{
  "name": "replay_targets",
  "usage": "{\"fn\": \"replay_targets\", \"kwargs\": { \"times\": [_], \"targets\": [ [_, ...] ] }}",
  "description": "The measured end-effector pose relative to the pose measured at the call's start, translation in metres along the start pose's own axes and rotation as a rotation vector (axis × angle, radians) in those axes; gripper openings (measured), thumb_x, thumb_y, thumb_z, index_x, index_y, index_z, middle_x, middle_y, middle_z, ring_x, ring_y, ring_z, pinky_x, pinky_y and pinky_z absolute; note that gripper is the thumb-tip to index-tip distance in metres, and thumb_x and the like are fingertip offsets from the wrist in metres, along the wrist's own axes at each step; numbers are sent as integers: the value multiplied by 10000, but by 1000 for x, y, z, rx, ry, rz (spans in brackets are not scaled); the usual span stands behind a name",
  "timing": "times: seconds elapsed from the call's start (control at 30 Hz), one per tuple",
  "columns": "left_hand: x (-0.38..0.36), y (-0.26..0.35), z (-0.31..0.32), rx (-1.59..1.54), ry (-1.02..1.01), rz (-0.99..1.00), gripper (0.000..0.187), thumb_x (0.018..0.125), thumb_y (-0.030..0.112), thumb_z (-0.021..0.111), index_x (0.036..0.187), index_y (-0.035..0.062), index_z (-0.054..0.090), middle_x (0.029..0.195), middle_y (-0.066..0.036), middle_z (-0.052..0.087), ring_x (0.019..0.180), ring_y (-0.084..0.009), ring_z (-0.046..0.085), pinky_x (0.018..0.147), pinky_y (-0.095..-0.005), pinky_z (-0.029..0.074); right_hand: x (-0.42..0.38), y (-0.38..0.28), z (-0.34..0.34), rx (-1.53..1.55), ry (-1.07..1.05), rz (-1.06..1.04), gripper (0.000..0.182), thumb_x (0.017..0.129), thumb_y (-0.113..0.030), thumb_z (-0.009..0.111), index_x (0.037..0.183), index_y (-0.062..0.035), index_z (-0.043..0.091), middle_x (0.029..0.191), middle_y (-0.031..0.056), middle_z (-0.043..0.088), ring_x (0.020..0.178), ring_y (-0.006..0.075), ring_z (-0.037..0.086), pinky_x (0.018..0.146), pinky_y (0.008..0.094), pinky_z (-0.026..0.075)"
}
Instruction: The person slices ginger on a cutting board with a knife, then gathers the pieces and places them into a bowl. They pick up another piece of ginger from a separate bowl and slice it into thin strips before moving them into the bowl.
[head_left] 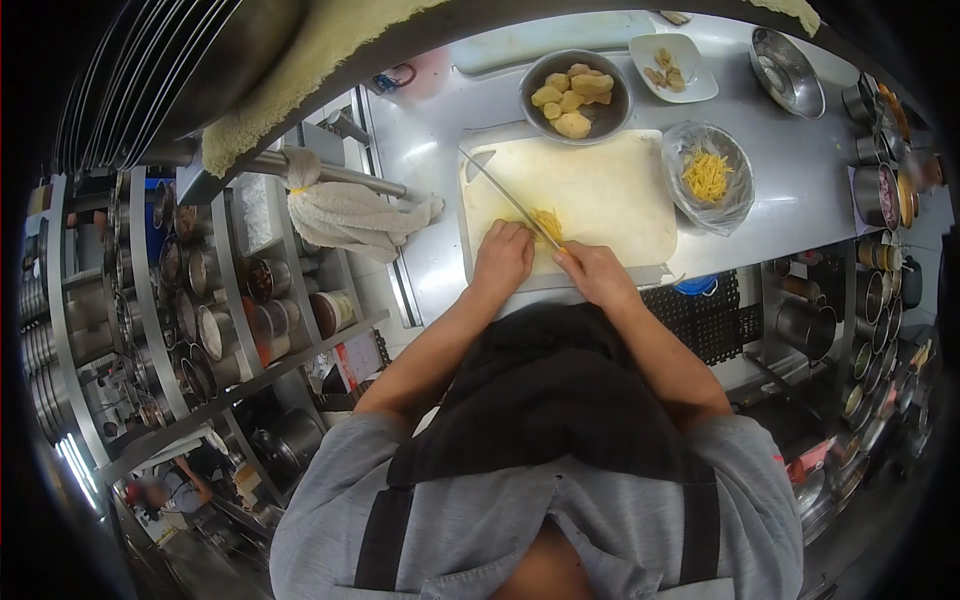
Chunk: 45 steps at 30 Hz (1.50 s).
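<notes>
Your right hand (592,272) closed round the handle of the knife (507,196), your left hand (503,256) curled beside it, its grip hard to tell; yellow strips (548,221) by the blade, on the cutting board (600,180)

1 head camera looks forward and steeply down over the apron (560,400), fairly near the board (590,175) and bench (800,180), its wide, curved view reaching shelves (250,391) at left.

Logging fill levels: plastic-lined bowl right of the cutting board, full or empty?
Partly full: yellow strips are heaped in the middle of the bowl, and bare plastic lining shows around them.
</notes>
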<state>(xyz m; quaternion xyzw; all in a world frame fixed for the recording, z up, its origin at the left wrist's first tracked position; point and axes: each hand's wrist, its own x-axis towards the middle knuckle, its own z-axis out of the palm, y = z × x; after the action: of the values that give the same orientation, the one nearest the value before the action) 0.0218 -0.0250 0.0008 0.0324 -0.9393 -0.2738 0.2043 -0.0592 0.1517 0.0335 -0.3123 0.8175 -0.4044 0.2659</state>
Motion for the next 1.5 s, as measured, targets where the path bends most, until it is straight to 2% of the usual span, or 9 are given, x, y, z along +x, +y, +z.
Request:
{"fn": "replay_targets", "kwargs": {
  "times": [0.3, 0.57, 0.83, 0.9, 0.97, 1.0, 1.07, 1.4, 1.5],
  "targets": [
    [-1, -2, 1, 21, -17, -1, 79, 752, -9, 648, 825, 18, 631, 858, -118, 622, 845, -320, 580, 756, -423, 502, 14, 5, 12, 6, 13, -29, 286, 968, -286, 605, 997, -6, 655, 800, 264, 632, 792, 466, 600, 719, 516, 478],
    [12, 39, -29, -178, -11, 51, 395, 786, -27, 601, 1181, -36, 606, 1217, -214, 584, 1132, -408, 556, 951, -457, 470, -4, -15, -34, 602, -47, 357, 235, 955, -237, 669, 963, -2, 664, 664, 33, 592, 472, 95, 560, 428, 254, 442],
    [-24, 16, -17, -38, -126, 41, 557, 824, -23, 561, 1368, -93, 458, 1454, -274, 422, 1368, -454, 389, 1107, -486, 356, -11, -21, -49, 746, -36, 358, 169, 860, -99, 734, 960, -3, 637, 679, 39, 616, 473, 112, 569, 428, 245, 448],
    [-20, 16, -15, -93, -73, 17, 556, 869, 11, 582, 1394, -97, 433, 1447, -253, 461, 1382, -410, 404, 1130, -482, 334, -15, -22, -52, 728, -20, 329, 176, 852, -98, 738, 963, -2, 640, 679, 39, 618, 475, 112, 570, 431, 241, 449],
    [2, 24, -16, -752, 3, -552, 530, 962, 218, 581, 1392, -67, 457, 1391, -206, 540, 1324, -331, 487, 1104, -462, 362, -20, -32, -56, 801, -73, 336, 182, 855, -75, 744, 988, -7, 640, 750, 58, 657, 495, 107, 601, 441, 230, 474],
    [16, 25, -24, -752, 3, -549, 530, 962, 218, 581, 1392, -67, 457, 1391, -206, 540, 1324, -331, 487, 1104, -462, 362, -20, -37, -57, 801, -71, 334, 182, 855, -75, 744, 988, -7, 640, 750, 58, 657, 495, 107, 601, 441, 230, 474],
    [44, 26, -39, -1929, -111, -933, 546, 1018, 434, 485, 1319, -19, 533, 1302, -148, 612, 1211, -260, 563, 1056, -425, 401, -19, -46, -59, 859, -112, 362, 212, 849, -77, 749, 1017, 3, 648, 775, 73, 678, 507, 114, 619, 452, 228, 482],
    [52, 7, -10, -1873, -168, -929, 486, 1038, 437, 436, 1131, 1, 629, 1093, -112, 697, 1035, -247, 637, 967, -407, 477, -12, -15, -63, 826, -15, 331, 250, 841, -100, 766, 1040, 18, 672, 768, 77, 689, 514, 115, 622, 455, 233, 479],
    [53, 1, -6, -1465, -274, -888, 349, 1020, 319, 506, 1117, 8, 633, 992, -106, 704, 972, -262, 641, 921, -405, 492, -19, 2, -66, 563, 100, 290, 262, 819, -148, 772, 1022, 3, 705, 728, 98, 687, 541, 167, 638, 519, 290, 501]
  ]
}}
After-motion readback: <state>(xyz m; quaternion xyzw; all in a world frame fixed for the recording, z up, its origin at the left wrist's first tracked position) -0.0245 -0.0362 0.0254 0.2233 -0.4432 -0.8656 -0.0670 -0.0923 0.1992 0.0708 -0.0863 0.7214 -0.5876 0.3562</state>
